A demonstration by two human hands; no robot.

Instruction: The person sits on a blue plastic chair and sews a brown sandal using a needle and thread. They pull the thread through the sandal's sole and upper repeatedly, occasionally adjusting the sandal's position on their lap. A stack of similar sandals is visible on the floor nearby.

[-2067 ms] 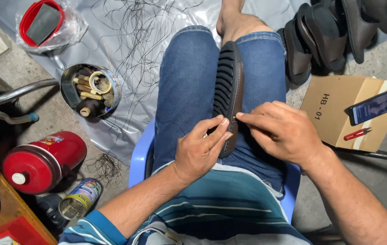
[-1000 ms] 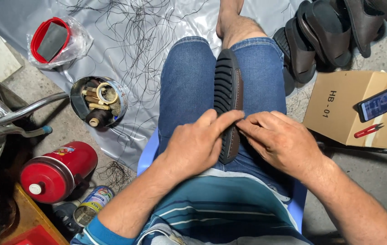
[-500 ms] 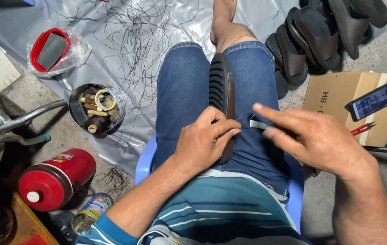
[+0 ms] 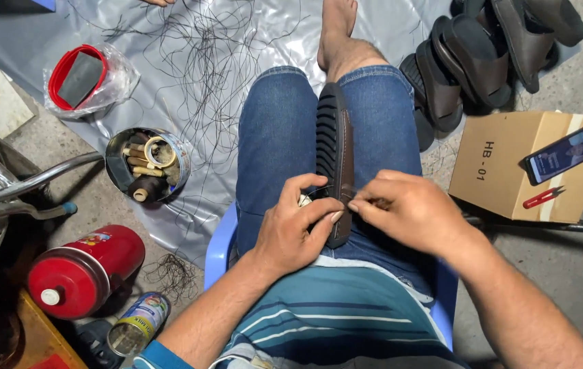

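Currently, item one: sandal [image 4: 336, 157], dark with a ribbed sole, stands on edge between your thighs; your left hand [image 4: 295, 229] curls shut around its heel end, thumb and forefinger pinched near the seam. Item two: right hand [image 4: 411, 212], fingers closed on something too small to make out, possibly a needle or thread. Risks: the sandal may tip if your clamp slackens; a hidden point may prick your left thumb; loose threads [image 4: 189, 75] on the plastic sheet [image 4: 401, 27] may snag.
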